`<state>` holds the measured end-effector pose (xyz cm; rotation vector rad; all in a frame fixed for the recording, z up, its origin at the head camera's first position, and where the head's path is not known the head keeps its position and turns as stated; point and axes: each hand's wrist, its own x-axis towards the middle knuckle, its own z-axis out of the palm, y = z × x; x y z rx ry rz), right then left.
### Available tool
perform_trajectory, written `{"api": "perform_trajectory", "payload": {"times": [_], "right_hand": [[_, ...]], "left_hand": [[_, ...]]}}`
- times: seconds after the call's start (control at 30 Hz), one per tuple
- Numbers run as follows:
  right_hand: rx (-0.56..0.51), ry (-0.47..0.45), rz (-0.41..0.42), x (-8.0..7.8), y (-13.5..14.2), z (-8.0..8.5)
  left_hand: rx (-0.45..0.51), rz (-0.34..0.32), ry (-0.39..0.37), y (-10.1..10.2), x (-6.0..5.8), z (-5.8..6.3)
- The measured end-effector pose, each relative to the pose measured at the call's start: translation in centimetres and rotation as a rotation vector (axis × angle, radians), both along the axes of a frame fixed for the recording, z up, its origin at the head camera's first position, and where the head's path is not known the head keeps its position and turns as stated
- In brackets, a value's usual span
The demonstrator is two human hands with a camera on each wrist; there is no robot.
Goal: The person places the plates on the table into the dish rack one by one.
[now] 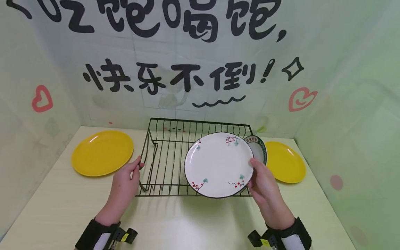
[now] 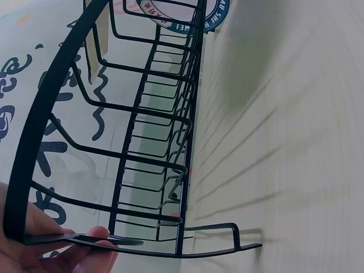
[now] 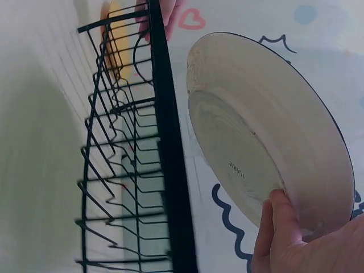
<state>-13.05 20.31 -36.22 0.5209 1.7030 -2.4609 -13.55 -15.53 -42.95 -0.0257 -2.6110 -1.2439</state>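
Observation:
A black wire dish rack [image 1: 200,122] stands on the table near the back wall. My left hand [image 1: 125,182] pinches the rack's left end between thumb and fingers; the left wrist view shows those fingers [image 2: 40,227] around the end wire. Over the right half of the rack, my right hand [image 1: 265,189] holds a white oval plate [image 1: 218,163] by its right edge. The plate has a dark rim and small red-and-teal flower sprigs. In the right wrist view the fingers lie against the plate's underside [image 3: 239,148], which faces that camera beside the rack's bars.
A yellow plate [image 1: 103,152] lies left of the rack, another yellow plate [image 1: 285,163] to the right. Partly hidden behind the white plate and right hand is a round dish with a green lettered rim [image 1: 263,147]. The lettered wall [image 1: 175,104] closes off the back.

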Motion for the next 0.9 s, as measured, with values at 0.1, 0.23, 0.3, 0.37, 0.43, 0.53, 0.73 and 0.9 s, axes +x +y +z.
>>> {"api": "perform_trajectory", "payload": {"times": [0.1,0.23,0.3,0.37,0.43,0.53,0.73,0.9], "right_hand": [[0.052,0.003,0.004,-0.6,0.5,0.9],[0.083,0.011,0.002,-1.2,1.1,1.9],[0.081,0.023,0.006,-1.4,1.4,2.3],[0.082,0.037,0.007,-1.7,1.7,2.6],[0.094,0.045,0.009,-1.9,1.9,3.0],[0.109,0.063,0.005,-2.4,2.2,3.6],[0.214,0.146,0.004,-3.5,2.5,4.9],[0.277,0.192,0.026,-4.1,2.8,5.6]], "left_hand": [[0.011,0.002,-0.015,-0.1,-0.1,-0.2],[0.02,0.001,-0.042,-0.2,-0.2,-0.4],[0.024,0.0,-0.052,-0.2,-0.3,-0.3],[0.028,-0.002,-0.059,-0.2,-0.3,-0.3],[0.03,-0.001,-0.061,-0.2,-0.4,-0.3],[0.033,-0.002,-0.057,-0.3,-0.4,-0.2],[0.04,-0.001,-0.049,-0.4,-0.4,-0.2],[0.039,0.003,-0.061,-0.4,-0.3,-0.4]]}}
